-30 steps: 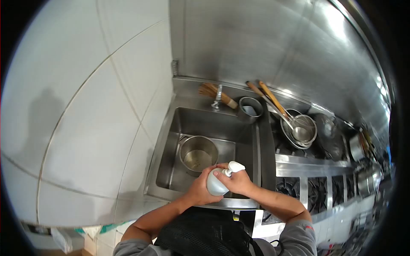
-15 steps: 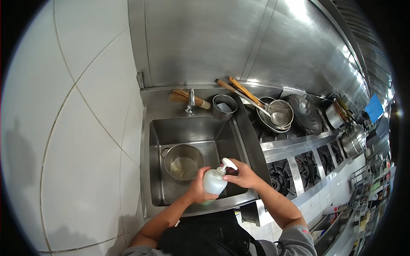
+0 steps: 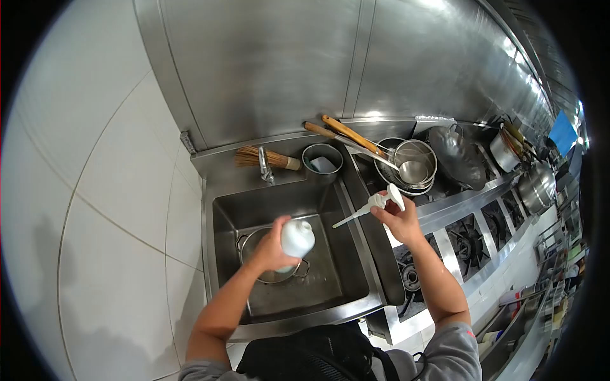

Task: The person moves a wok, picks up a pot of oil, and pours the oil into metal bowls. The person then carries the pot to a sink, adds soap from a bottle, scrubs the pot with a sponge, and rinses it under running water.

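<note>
My left hand (image 3: 272, 251) is wrapped round a translucent white bottle (image 3: 297, 239), its open neck tilted up and to the right. The bottle is over a metal pot (image 3: 254, 239) standing in the steel sink (image 3: 330, 279), and it hides much of the pot's inside. In my right hand (image 3: 399, 219) is the white dispenser pump (image 3: 381, 201), off the bottle, its thin tube pointing left over the sink's right rim.
Behind the sink are a tap (image 3: 265, 165), a bamboo brush (image 3: 279, 159) and a metal container (image 3: 322, 163) with a pale block inside. On the right, a stove (image 3: 467, 244) carries strainers (image 3: 414, 166), a ladle and a dark wok (image 3: 456, 157). A tiled wall (image 3: 114, 235) borders the left.
The pump has come out of the bottle and moved up and right in my right hand. My left hand has carried the bottle left and up, over the pot.
</note>
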A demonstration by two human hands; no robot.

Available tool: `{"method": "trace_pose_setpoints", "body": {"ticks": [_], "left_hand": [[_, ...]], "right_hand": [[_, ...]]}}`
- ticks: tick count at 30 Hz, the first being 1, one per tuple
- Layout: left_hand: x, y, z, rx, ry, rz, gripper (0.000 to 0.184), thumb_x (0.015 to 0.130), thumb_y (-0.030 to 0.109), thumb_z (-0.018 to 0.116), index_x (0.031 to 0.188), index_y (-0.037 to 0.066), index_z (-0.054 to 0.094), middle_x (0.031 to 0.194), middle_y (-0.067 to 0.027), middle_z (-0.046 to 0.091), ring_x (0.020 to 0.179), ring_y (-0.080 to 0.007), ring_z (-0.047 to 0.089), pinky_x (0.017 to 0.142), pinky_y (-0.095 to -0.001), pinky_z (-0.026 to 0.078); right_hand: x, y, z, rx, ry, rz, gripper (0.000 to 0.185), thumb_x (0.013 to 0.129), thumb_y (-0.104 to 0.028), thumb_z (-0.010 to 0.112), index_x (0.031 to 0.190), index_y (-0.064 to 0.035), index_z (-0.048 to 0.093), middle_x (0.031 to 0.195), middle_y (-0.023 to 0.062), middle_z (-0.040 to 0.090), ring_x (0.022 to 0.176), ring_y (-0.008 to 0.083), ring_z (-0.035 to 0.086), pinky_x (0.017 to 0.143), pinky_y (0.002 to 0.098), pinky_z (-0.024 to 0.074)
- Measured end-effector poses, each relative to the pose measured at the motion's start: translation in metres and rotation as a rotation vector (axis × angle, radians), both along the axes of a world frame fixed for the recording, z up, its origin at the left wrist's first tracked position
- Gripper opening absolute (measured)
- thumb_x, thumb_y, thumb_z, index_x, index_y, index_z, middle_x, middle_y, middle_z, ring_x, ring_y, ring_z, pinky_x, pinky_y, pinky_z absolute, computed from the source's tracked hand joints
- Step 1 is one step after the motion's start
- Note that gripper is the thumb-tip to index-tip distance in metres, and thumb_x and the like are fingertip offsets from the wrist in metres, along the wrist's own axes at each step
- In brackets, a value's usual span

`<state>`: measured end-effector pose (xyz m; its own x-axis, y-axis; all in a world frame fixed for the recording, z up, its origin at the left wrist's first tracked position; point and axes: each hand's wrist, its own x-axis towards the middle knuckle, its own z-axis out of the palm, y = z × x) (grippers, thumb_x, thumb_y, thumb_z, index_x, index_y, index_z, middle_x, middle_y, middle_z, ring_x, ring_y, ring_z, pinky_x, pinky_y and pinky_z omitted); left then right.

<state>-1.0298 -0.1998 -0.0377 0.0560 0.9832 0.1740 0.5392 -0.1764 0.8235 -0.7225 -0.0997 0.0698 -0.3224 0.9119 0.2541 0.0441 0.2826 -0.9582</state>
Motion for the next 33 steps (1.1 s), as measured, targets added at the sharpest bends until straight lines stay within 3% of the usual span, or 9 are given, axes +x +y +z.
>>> {"method": "trace_pose_setpoints", "body": {"ticks": [2,3,5,6,9,13,15,19,33], "left_hand": [[-0.006,0.029,0.022,0.017,0.110,0.018,0.102,0.051,0.021,0.083,0.137,0.007,0.029,0.123,-0.0209,0.054,0.113,-0.0381,0.055,0.095,-0.0414,0.045],[-0.008,0.045,0.035,0.002,0.198,0.036,0.101,0.051,0.021,0.082,0.136,0.006,0.030,0.124,-0.0209,0.053,0.115,-0.0382,0.054,0.095,-0.0411,0.045],[-0.012,0.080,0.047,0.038,0.276,0.038,0.097,0.052,0.021,0.081,0.134,0.004,0.031,0.125,-0.0212,0.051,0.116,-0.0382,0.052,0.096,-0.0404,0.045],[-0.014,0.099,0.050,0.073,0.319,0.019,0.095,0.053,0.021,0.079,0.133,0.004,0.032,0.125,-0.0216,0.052,0.115,-0.0381,0.052,0.096,-0.0404,0.045],[-0.007,0.150,0.067,0.061,0.453,0.077,0.096,0.052,0.019,0.080,0.134,0.007,0.031,0.121,-0.0242,0.053,0.111,-0.0413,0.055,0.092,-0.0437,0.046],[0.009,0.205,0.084,0.011,0.708,0.071,0.098,0.053,0.021,0.080,0.136,0.008,0.030,0.118,-0.0233,0.055,0.105,-0.0405,0.058,0.088,-0.0450,0.049],[0.017,0.230,0.080,-0.005,1.087,0.063,0.099,0.053,0.021,0.082,0.137,0.008,0.030,0.112,-0.0224,0.056,0.099,-0.0396,0.060,0.086,-0.0458,0.049],[0.023,0.264,0.069,-0.003,1.270,0.059,0.097,0.053,0.024,0.084,0.135,0.008,0.034,0.109,-0.0196,0.057,0.098,-0.0375,0.061,0.085,-0.0441,0.049],[0.023,0.291,0.064,-0.016,1.306,0.113,0.084,0.056,0.018,0.081,0.129,0.011,0.039,0.106,-0.0184,0.058,0.095,-0.0350,0.061,0.080,-0.0421,0.047]], "right_hand": [[0.013,0.007,-0.026,0.013,-0.169,-0.007,0.031,0.080,-0.011,0.075,0.106,0.0007,0.060,0.089,0.0023,0.064,0.074,0.0074,0.057,0.065,0.0230,0.0477],[0.016,0.005,-0.029,0.112,-0.305,-0.017,0.029,0.078,-0.014,0.077,0.100,-0.0016,0.063,0.081,0.0023,0.065,0.072,0.0079,0.059,0.062,0.0245,0.0468],[0.026,0.015,-0.065,0.283,-0.368,0.011,0.027,0.075,-0.014,0.078,0.096,-0.0030,0.064,0.082,0.0077,0.067,0.072,0.0172,0.064,0.064,0.0294,0.0483],[0.031,0.020,-0.071,0.339,-0.446,0.046,0.029,0.073,-0.018,0.079,0.094,-0.0049,0.065,0.085,0.0109,0.067,0.076,0.0264,0.063,0.071,0.0346,0.0480],[0.042,0.026,-0.097,0.439,-0.553,0.067,0.031,0.072,-0.022,0.079,0.095,-0.0063,0.066,0.086,0.0109,0.066,0.082,0.0297,0.061,0.079,0.0373,0.0450],[0.043,0.028,-0.123,0.511,-0.617,0.138,0.032,0.071,-0.025,0.078,0.092,-0.0051,0.065,0.080,0.0096,0.063,0.079,0.0281,0.060,0.079,0.0369,0.0429],[0.043,0.029,-0.124,0.520,-0.587,0.113,0.032,0.070,-0.026,0.078,0.090,-0.0048,0.065,0.078,0.0095,0.062,0.076,0.0283,0.059,0.077,0.0371,0.0429],[0.045,0.030,-0.125,0.564,-0.597,0.120,0.031,0.068,-0.024,0.080,0.089,-0.0057,0.065,0.074,0.0069,0.059,0.071,0.0256,0.057,0.074,0.0357,0.0423],[0.045,0.033,-0.125,0.507,-0.589,0.129,0.027,0.068,-0.025,0.079,0.081,-0.0072,0.063,0.071,0.0074,0.060,0.070,0.0254,0.058,0.075,0.0344,0.0429]]}}
